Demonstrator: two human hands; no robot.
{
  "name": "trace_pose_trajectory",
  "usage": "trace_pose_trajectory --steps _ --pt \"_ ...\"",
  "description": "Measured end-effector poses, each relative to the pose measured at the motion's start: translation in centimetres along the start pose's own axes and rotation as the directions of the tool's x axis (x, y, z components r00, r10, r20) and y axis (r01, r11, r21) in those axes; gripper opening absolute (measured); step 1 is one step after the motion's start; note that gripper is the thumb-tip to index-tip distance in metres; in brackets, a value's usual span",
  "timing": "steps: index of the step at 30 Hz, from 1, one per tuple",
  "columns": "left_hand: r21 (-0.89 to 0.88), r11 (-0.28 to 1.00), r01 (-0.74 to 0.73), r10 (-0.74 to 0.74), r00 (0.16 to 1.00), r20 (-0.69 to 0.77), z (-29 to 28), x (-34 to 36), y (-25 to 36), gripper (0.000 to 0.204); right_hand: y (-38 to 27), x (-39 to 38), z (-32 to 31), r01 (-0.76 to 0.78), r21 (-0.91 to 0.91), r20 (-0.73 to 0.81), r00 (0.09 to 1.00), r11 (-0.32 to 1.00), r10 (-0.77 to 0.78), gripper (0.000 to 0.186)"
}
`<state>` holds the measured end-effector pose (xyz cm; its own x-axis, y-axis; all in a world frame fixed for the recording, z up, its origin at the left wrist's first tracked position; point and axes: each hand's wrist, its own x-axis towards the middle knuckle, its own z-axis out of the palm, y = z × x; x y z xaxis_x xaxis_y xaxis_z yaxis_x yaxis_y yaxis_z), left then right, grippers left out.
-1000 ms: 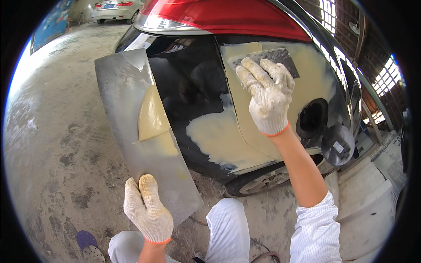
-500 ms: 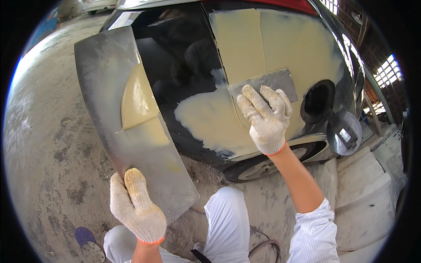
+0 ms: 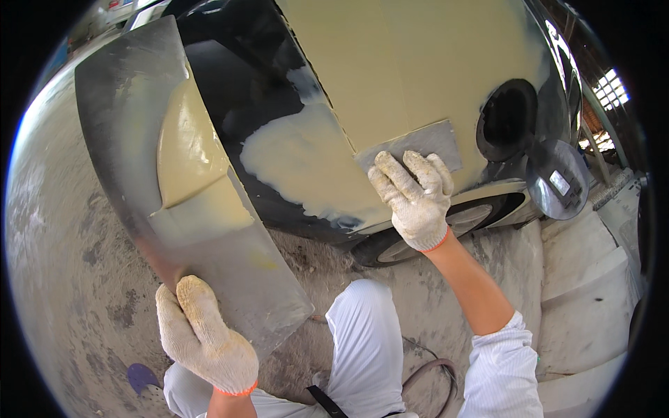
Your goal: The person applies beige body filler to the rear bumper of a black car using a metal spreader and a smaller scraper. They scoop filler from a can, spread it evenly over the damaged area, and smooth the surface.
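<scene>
My left hand (image 3: 207, 331), in a knit work glove with an orange cuff, grips the lower edge of a large, slightly curved grey mixing board (image 3: 223, 275). A wet mound of beige body filler (image 3: 191, 150) lies on that board, with a thinner smear below it. My right hand (image 3: 416, 198), also gloved and stained with filler, presses a flat grey spreader (image 3: 425, 143) against the car's side panel (image 3: 397, 70). Beige filler coats the panel widely above the spreader, and a patch with an uneven edge (image 3: 300, 157) spreads to its left over black paint.
Right of the spreader is the round fuel filler opening (image 3: 507, 122), its flap (image 3: 557, 180) swung out. A wheel (image 3: 460, 223) sits under the panel. On the concrete floor lie a hose (image 3: 446, 369) and a purple disc (image 3: 143, 377). Pale sheeting (image 3: 585, 299) covers the right side.
My right hand has drawn the spreader down the panel, leaving the upper filler smoother, with its vertical ridge mostly gone. The board has shifted left in view, still in my left hand.
</scene>
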<state>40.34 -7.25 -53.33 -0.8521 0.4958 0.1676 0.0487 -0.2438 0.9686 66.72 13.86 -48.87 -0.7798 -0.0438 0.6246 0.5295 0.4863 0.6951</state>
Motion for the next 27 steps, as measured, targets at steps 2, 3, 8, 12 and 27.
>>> trace_pose_trajectory --steps 2,3,8,12,27 --pt "0.019 0.999 -0.027 0.028 1.0 -0.005 0.4 -0.4 -0.1 0.022 0.0 -1.0 -0.1 -0.009 0.006 0.008 1.0 1.0 0.009 0.028" --pt "0.055 0.997 -0.049 0.05 0.999 -0.019 0.5 -0.6 -0.2 0.023 0.0 -1.4 -0.1 -0.013 0.009 0.006 1.0 1.0 0.012 0.028" --pt "0.108 0.991 -0.083 0.085 0.996 -0.01 1.0 -1.6 -0.8 0.027 0.3 -3.5 -0.6 -0.031 0.035 0.031 0.999 0.999 0.03 0.027" --pt "0.271 0.93 -0.248 0.258 0.966 -0.003 1.5 -2.1 -1.3 0.028 0.8 -5.0 -0.9 -0.033 0.059 0.016 0.999 0.998 0.032 0.025" --pt "0.054 0.995 -0.085 0.081 0.994 0.079 3.4 -5.3 -0.7 0.021 -0.2 -6.2 -7.4 -0.152 0.041 0.111 0.983 0.988 0.147 0.03"
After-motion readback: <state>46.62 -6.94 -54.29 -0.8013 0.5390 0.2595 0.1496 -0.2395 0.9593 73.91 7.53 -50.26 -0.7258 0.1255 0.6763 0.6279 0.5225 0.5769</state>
